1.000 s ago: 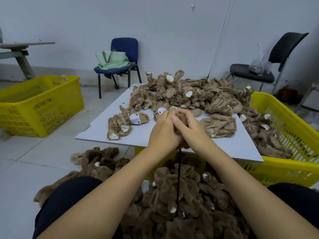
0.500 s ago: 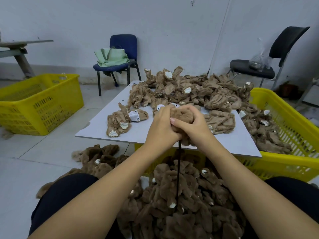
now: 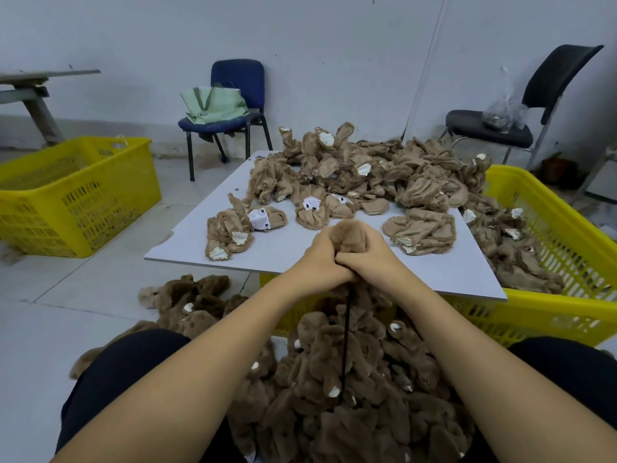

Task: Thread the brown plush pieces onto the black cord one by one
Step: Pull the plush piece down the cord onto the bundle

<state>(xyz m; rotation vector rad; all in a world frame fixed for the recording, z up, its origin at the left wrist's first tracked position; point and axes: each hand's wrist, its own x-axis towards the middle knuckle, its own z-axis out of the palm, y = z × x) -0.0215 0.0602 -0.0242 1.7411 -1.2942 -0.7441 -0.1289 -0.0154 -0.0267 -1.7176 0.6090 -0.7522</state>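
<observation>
Gripping one brown plush piece (image 3: 349, 236) together, the left hand (image 3: 322, 259) and the right hand (image 3: 370, 259) meet knuckle to knuckle above the near edge of the white board (image 3: 283, 248), fingers of both curled tight round the fur so that only its rounded top shows above them. From under the joined hands the black cord (image 3: 345, 342) drops straight down into the heap of darker threaded plush pieces (image 3: 350, 396) piled between the person's knees; whether the cord passes through the held piece is hidden by the fingers. On the board beyond lies a pile of unthreaded plush pieces (image 3: 374, 172), some with white patches, with a separate cluster (image 3: 230, 233) near the left front corner. The board rests on a yellow crate (image 3: 561, 228) that holds more plush on its right side. A second yellow crate (image 3: 76, 195) sits on the floor at the left. Against the wall stand a blue chair (image 3: 237, 95) carrying a green bag (image 3: 213, 103) and a black chair (image 3: 534, 105) with a clear plastic bag (image 3: 502, 110).
</observation>
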